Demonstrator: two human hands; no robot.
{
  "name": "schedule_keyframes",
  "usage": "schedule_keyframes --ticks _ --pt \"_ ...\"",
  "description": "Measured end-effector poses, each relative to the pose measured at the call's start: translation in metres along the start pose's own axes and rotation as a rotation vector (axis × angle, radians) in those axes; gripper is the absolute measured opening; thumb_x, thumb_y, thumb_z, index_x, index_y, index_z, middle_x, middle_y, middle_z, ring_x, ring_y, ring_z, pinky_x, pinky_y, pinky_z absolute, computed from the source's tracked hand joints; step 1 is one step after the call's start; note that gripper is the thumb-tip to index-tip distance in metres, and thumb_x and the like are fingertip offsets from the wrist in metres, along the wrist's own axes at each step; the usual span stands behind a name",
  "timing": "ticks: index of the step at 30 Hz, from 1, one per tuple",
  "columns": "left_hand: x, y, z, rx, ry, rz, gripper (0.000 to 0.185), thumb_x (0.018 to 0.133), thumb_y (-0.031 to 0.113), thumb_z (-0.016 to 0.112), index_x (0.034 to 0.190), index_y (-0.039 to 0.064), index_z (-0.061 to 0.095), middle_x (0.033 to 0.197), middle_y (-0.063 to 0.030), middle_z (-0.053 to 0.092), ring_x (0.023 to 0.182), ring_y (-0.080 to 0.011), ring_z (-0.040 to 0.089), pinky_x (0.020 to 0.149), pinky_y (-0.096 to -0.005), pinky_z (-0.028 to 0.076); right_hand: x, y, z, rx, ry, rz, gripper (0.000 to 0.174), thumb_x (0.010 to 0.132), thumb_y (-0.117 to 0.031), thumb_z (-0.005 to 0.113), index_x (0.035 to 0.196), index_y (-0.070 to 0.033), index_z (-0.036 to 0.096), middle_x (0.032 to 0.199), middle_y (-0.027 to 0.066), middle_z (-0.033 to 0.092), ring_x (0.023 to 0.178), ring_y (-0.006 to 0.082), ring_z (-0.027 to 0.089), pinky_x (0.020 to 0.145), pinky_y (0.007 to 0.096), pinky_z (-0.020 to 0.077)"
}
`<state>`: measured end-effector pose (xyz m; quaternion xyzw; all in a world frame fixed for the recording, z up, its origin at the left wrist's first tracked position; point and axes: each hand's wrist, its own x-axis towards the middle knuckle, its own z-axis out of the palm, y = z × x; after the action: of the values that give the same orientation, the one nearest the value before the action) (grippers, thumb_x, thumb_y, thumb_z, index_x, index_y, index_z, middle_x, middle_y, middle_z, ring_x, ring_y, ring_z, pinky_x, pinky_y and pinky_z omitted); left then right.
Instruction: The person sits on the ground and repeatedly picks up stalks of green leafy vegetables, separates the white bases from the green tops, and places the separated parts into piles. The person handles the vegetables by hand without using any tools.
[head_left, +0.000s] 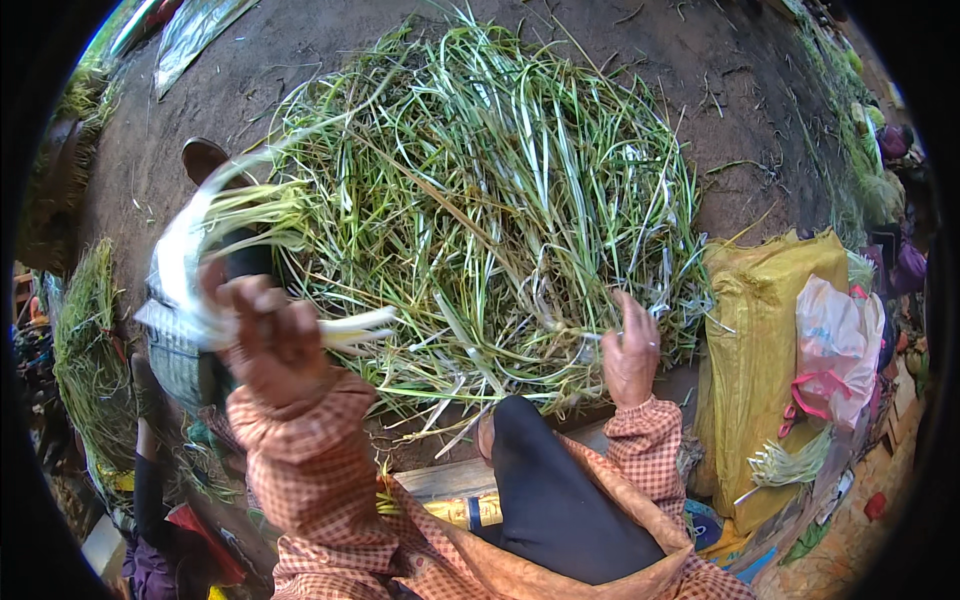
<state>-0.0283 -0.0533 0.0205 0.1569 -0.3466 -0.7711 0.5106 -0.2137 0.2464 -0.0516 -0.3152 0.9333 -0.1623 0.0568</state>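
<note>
My left hand (274, 337), blurred by motion, is closed around a bunch of pale leafy stalks (251, 214). Their white ends (360, 330) stick out to the right of the fist, and yellow-green leaves arc up beyond it. A broad pile of loose green leaves and stalks (480, 187) covers the ground before me. At its near right edge my right hand (634, 349) is spread, thumb apart from the fingers. A thin white stalk reaches its thumb; I see no clear grip on it.
A yellow woven sack (750, 360) stands right of the pile, with a white plastic bag (836, 345), pink-handled scissors (787, 420) and a bundle of pale stalks (791, 457) by it. Another person's shoe (204, 159) and a green heap (90, 360) are at left. My knee (547, 480) rises near the pile.
</note>
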Motion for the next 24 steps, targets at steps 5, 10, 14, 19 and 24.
schedule_keyframes --ticks 5,10,14,19,24 --pt "-0.022 -0.031 0.018 0.065 0.137 -0.526 0.027 0.089 0.024 0.059 0.110 0.009 0.050 0.058 0.0021 0.051 0.034 -0.0060 0.035 0.027 -0.0224 0.032 0.003 -0.051 0.045 0.538 -0.321 -0.023 0.031 0.090 -0.037 0.053 0.088 -0.008 0.065 0.067 0.0087 0.064 0.057 0.0164 0.062 0.053 0.0319 0.0485" --pt "-0.071 -0.098 0.011 0.357 0.354 -0.971 0.016 0.084 0.013 0.063 0.097 0.004 0.060 0.072 -0.0052 0.060 0.041 -0.0091 0.045 0.032 -0.0244 0.038 0.013 -0.068 0.076 0.631 -0.541 0.051 0.029 0.083 -0.034 0.061 0.086 -0.005 0.062 0.069 0.0136 0.061 0.060 0.0278 0.059 0.055 0.0355 0.0452" --pt "-0.086 -0.120 -0.004 0.563 0.164 -1.132 0.029 0.078 0.018 0.072 0.099 0.002 0.062 0.055 -0.0009 0.048 0.039 -0.0096 0.042 0.032 -0.0239 0.031 0.003 -0.069 0.056 0.624 -0.435 -0.015 0.018 0.081 -0.023 0.063 0.086 -0.005 0.061 0.074 0.0135 0.060 0.065 0.0303 0.059 0.058 0.0369 0.0454" --pt "-0.089 -0.124 -0.002 0.375 0.159 -1.228 0.020 0.080 0.017 0.070 0.093 0.005 0.060 0.060 0.0002 0.050 0.043 -0.0092 0.043 0.034 -0.0226 0.029 0.004 -0.078 0.030 0.708 -0.314 -0.103 0.014 0.082 -0.017 0.062 0.083 -0.003 0.059 0.077 0.0109 0.060 0.067 0.0296 0.059 0.058 0.0346 0.0465" --pt "-0.081 -0.107 -0.003 0.280 0.297 -1.077 0.020 0.076 0.013 0.074 0.088 0.005 0.060 0.061 -0.0024 0.051 0.042 -0.0096 0.042 0.035 -0.0226 0.029 -0.019 -0.057 0.034 0.726 -0.221 0.142 0.014 0.084 -0.017 0.060 0.080 -0.004 0.061 0.069 0.0057 0.061 0.061 0.0132 0.057 0.053 0.0274 0.0458"
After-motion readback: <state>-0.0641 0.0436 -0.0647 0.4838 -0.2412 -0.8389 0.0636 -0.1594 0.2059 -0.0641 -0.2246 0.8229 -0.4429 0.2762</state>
